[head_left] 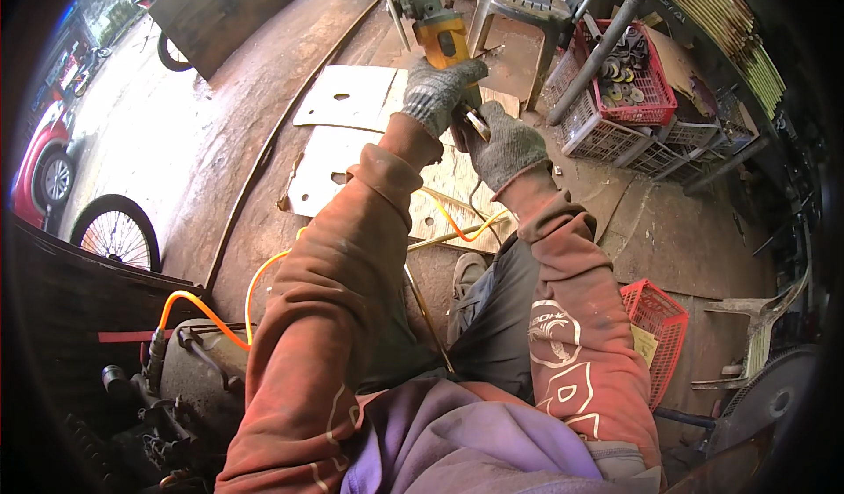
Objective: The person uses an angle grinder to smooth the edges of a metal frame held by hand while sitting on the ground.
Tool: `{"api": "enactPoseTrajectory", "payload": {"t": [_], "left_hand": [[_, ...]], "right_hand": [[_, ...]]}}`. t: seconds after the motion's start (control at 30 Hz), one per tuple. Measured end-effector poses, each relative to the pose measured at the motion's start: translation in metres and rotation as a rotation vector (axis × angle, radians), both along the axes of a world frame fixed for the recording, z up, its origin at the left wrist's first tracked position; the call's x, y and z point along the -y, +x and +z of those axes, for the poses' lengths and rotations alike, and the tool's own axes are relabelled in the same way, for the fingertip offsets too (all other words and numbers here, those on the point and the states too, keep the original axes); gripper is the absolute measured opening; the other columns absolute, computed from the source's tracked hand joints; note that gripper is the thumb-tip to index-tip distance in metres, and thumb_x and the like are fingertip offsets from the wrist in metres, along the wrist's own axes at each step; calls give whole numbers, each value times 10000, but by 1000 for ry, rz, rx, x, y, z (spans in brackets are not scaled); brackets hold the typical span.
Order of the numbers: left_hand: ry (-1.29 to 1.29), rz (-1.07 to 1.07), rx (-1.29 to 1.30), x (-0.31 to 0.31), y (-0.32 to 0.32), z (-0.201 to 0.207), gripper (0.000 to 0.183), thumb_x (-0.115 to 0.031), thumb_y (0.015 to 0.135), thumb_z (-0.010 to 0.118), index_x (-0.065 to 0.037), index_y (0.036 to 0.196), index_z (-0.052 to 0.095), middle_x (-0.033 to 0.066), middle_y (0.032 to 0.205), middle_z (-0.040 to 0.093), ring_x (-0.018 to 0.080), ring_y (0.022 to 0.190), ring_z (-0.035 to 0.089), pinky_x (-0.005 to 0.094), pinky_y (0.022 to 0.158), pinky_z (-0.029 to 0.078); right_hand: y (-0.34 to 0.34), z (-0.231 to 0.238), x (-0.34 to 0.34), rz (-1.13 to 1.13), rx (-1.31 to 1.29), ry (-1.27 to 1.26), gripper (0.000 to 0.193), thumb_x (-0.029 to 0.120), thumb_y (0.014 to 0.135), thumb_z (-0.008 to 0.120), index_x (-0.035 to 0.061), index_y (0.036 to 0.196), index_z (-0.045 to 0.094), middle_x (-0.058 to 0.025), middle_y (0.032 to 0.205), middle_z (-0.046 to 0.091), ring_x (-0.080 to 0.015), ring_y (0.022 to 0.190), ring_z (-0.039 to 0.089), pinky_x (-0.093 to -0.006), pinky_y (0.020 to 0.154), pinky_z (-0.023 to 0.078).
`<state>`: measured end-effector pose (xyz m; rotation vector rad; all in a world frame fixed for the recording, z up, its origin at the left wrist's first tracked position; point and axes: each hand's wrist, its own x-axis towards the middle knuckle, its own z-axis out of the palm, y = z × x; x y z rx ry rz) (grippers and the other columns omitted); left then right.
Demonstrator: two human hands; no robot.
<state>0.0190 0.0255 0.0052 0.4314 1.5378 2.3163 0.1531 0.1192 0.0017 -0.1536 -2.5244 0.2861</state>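
Observation:
A yellow angle grinder (447, 44) with a grey-green gear head points away from me, above the floor at the top middle. My left hand (440, 94), in a grey knit glove, is closed around its body. My right hand (508, 147), also gloved, is closed at the grinder's near, dark end. A small shiny piece (477, 123) shows beside the right fingers; what it is I cannot make out. Beneath my hands lie pale flat sheets (338, 156) with round and oblong holes. An orange hose (453, 226) curves across the floor below the right hand.
A metal stool (525, 0) stands beyond the grinder. To the right, a red basket (664, 98) of discs rests on grey crates (607, 138). Another red basket (655, 314) sits by my right arm. Machinery (198, 362) is at lower left, near a spoked wheel (116, 235).

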Motion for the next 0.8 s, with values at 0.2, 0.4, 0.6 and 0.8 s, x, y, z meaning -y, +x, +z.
{"api": "enactPoseTrajectory", "payload": {"t": [0.2, 0.4, 0.6, 0.8], "left_hand": [[-7, 10, 23, -1, -3, -2, 465, -201, 802, 916, 1, 1167, 710, 117, 958, 752, 239, 776, 723, 387, 676, 589], [-25, 38, 64, 0, -1, 2, 501, -203, 799, 922, 14, 1189, 693, 127, 975, 755, 243, 776, 725, 391, 672, 590], [15, 16, 12, 1, 3, 5, 481, -205, 811, 916, 8, 1179, 690, 115, 958, 739, 236, 780, 719, 376, 687, 590], [24, -8, 14, 1, 2, 2, 456, -213, 826, 905, -2, 1171, 694, 99, 945, 729, 222, 795, 710, 359, 705, 580]], "right_hand": [[1, -1, 0, 21, 25, -24, 333, 433, 1026, 665, 101, 1038, 683, -223, 882, 762, -459, 808, 743, -560, 719, 585], [-1, -2, -1, 26, 74, -20, 295, 395, 1014, 672, 110, 1089, 666, -234, 899, 760, -471, 839, 741, -573, 741, 581], [1, 1, -2, 29, -17, -53, 316, 427, 1015, 684, 114, 1057, 681, -210, 883, 765, -464, 820, 741, -562, 720, 584], [0, 0, -1, 24, -12, -22, 327, 441, 1011, 689, 115, 1019, 696, -198, 878, 765, -459, 811, 739, -557, 712, 587]]}}
